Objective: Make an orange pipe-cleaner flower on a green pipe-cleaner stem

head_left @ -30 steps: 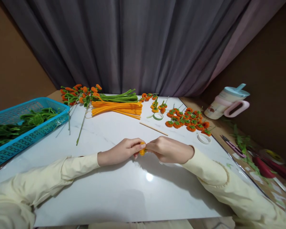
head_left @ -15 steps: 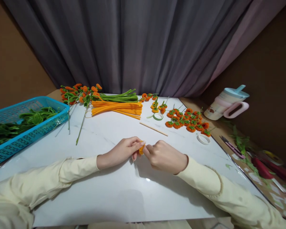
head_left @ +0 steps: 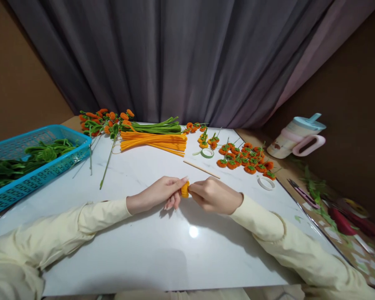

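Yellow-orange fuzz sits pinched between our two hands, one small ring-like piece partly worked.
We hold the ribbed piece (head_left: 185, 189) with the left grip (head_left: 162, 194) narrow at one side, while the right grip (head_left: 215, 196) is pinched close on its other edge; whatever detail its fingertips cover, we cannot tell. Ahead and right of the grip, orange-and-green pieces (head_left: 250, 168) with thin stems look finished as heads, and a few yellow ones (head_left: 203, 144) lie nearer the green tape roll (head_left: 208, 153). Ours shows no green top or stem that we can see, so we judge it less far along. Beyond the grip, loose orange stems (head_left: 153, 142) remain bundled on the tabletop (head_left: 128, 250), unshaped.
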Tool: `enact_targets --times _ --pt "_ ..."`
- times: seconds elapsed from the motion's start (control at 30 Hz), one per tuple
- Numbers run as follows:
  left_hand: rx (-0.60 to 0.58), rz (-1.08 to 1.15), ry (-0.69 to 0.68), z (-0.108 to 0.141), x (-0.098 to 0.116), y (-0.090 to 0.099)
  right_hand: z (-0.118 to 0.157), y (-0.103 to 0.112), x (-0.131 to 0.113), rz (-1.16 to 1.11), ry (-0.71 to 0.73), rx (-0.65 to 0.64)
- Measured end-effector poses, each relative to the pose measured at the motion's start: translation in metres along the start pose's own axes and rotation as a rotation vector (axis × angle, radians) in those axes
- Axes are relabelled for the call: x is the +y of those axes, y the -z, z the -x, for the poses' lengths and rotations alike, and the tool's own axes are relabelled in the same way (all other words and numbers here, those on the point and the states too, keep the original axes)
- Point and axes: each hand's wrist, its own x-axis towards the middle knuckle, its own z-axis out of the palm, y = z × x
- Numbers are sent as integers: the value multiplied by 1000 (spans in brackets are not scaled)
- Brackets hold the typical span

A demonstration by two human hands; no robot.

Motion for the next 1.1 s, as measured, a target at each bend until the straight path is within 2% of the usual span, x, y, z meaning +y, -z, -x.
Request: enact_targets --times 0.07,0.13,0.2,0.23,0.33,0.43,0.6,0.73,0.87,0.97,1.03,1.1 --pt "72 -54 -53 0 3 6 1 8 4 -314 -98 40" --pt "138 -130 -205 1 8 12 1 16 8 -684 -276 -5" --pt "105 -267 -348 4 14 16 1 20 13 -1034 -414 -84" --pt "53 -330 -407 6 17 18 0 20 16 -1179 -443 -116" --pt "-67 -369 -394 12 25 20 -2 14 24 -1455 -446 -152" --pt "-83 -277 -287 14 28 19 -5 9 28 -1565 -431 -180" --pt "-115 -80 -137 11 25 15 -3 10 22 -1538 -377 -215" --pt "-125 37 -80 10 22 14 1 15 12 -1403 -386 -134" --pt "-100 167 -47 11 20 13 4 17 -4 -1129 -431 34" --pt "-104 229 -19 11 18 12 5 20 -14 -813 -350 164" --pt "-125 256 0 10 18 12 6 23 -17 -659 -277 187" --pt "-147 279 21 9 18 13 5 25 -16 -614 -271 151"
